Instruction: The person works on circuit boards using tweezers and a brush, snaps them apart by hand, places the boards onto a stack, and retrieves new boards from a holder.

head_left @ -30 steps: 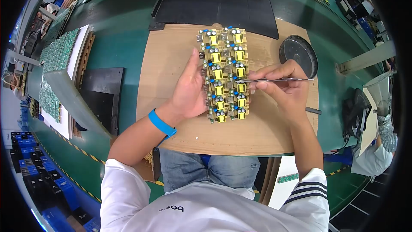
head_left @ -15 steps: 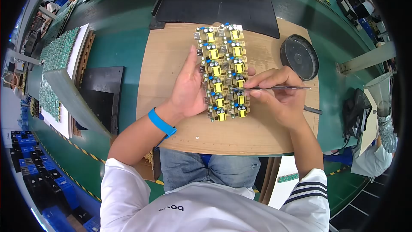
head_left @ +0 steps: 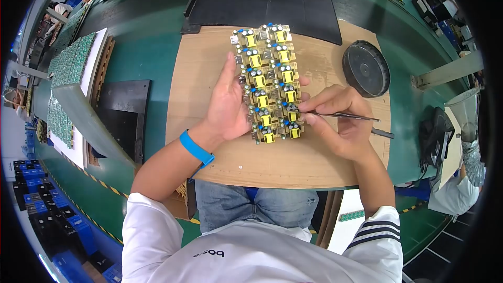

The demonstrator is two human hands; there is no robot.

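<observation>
The board (head_left: 258, 81), an oblong bristling with yellow blocks and round capacitors, sits above brown cardboard (head_left: 314, 162). My left hand (head_left: 226, 110) cradles it, thumb raised beside its edge. My right hand (head_left: 346, 126) pinches slim metal tweezers (head_left: 361, 118), tips at the board's lower right. Nearby lies a round, shallow black dish (head_left: 366, 68).

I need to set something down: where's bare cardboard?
Bare cardboard lies left of the left hand, and between circuit panel and lap, bar a white speck. Right is crowded: right hand, thin tool, black dish.
</observation>
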